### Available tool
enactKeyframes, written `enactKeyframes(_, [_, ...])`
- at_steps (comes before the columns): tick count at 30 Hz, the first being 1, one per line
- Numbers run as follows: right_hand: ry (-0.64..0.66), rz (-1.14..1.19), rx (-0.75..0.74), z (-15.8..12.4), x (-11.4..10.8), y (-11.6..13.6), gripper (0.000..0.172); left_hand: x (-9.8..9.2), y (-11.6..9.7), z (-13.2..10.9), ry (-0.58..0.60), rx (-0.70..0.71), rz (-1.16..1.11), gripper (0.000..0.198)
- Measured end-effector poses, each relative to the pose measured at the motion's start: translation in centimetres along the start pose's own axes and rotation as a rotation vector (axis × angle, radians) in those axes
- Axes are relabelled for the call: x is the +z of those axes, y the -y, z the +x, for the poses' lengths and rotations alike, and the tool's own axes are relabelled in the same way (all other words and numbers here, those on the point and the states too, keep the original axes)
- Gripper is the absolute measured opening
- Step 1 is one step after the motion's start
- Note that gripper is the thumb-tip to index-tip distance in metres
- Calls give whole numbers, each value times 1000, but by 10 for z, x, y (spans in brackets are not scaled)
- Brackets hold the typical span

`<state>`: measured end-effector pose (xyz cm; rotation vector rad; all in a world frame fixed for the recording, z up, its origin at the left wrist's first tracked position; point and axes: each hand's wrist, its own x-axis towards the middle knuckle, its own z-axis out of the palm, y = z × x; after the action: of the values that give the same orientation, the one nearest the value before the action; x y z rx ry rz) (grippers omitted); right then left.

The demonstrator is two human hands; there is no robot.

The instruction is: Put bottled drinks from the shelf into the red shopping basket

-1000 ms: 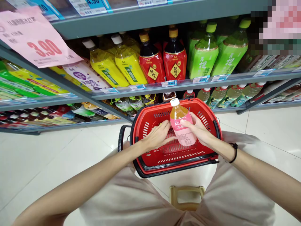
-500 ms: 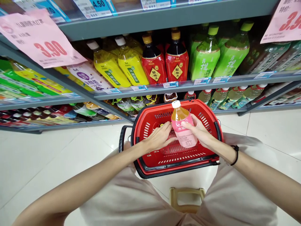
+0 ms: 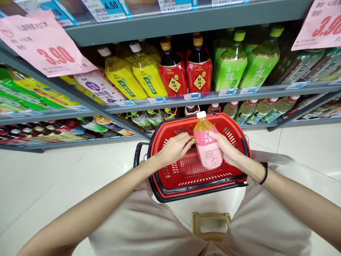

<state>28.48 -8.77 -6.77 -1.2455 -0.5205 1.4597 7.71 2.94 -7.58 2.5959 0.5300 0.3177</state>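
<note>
A pink-labelled drink bottle (image 3: pixel 209 151) with a white cap and amber liquid is held upright, slightly tilted, above the red shopping basket (image 3: pixel 170 190). My right hand (image 3: pixel 226 147) is closed round the bottle's right side, thumb on the label. To the left of the bottle, my left hand (image 3: pixel 177 149) is over the basket with its fingers bent together. Their tips are at a small yellow piece (image 3: pixel 193 140) on a dark item in the basket, mostly hidden behind the bottle. What exactly the left fingers hold cannot be made out.
The basket's black handle (image 3: pixel 137 154) sticks out left, between my knees. Ahead, a grey shelf (image 3: pixel 181 17) carries yellow bottles (image 3: pixel 149 78), red bottles (image 3: pixel 199 76) and green bottles (image 3: pixel 231 67). Pink price sheets (image 3: pixel 53 53) hang from it. A beige stool (image 3: pixel 195 227) is below me.
My left hand has drawn back from the pink bottle's side and its fingers have curled in towards the yellow piece. The bottle has shifted slightly, still in my right hand.
</note>
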Motion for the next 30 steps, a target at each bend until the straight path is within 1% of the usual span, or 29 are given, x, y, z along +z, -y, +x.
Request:
enactKeyframes(1, [12,9,14,2,0,-1,58,-7,0,2,-21,-11,-85,42])
enactKeyframes(2, [30,12,24,3,0,-2,59,-13,0,5,-32,-17,-195,53])
enactKeyframes(4, [80,-14,31,6,0,-5,61,-24,-2,7,-21,-10,-421,87])
enactKeyframes(5, [106,-44,30,7,0,-8,62,-29,-2,8,-1,-11,-510,100])
enactKeyframes(7, [150,-106,36,9,0,-15,64,-36,-1,7,62,-34,-638,111])
enactKeyframes(9, [204,-155,50,9,-2,-23,65,-38,4,5,187,-64,-750,113])
enactKeyframes(11, [272,-218,59,9,-5,-34,68,-37,11,1,320,-86,-822,107])
enactKeyframes(13, [337,-309,68,9,-9,-46,73,-32,18,-5,413,-102,-810,96])
enactKeyframes(16, [408,-407,97,12,-13,-61,78,-23,24,-16,478,-136,-766,86])
enactKeyframes(18, [434,-445,108,17,-14,-68,78,-18,26,-23,486,-149,-754,83])
enactKeyframes(21, [458,-485,153,25,-14,-70,78,-12,31,-33,453,-135,-686,77])
enactKeyframes(22, [490,-494,181,28,-14,-69,78,-11,32,-36,446,-129,-657,75])
enactKeyframes(26, [701,-500,348,34,-18,-61,75,-4,29,-44,437,-105,-519,67])
enactKeyframes(28, [745,-531,369,38,-19,-58,79,2,24,-45,448,-50,-430,55])
enactKeyframes(29, [746,-585,351,41,-19,-57,83,7,21,-45,447,-22,-374,48])
enactKeyframes(30, [742,-689,331,45,-18,-58,85,13,20,-45,437,-6,-318,41])
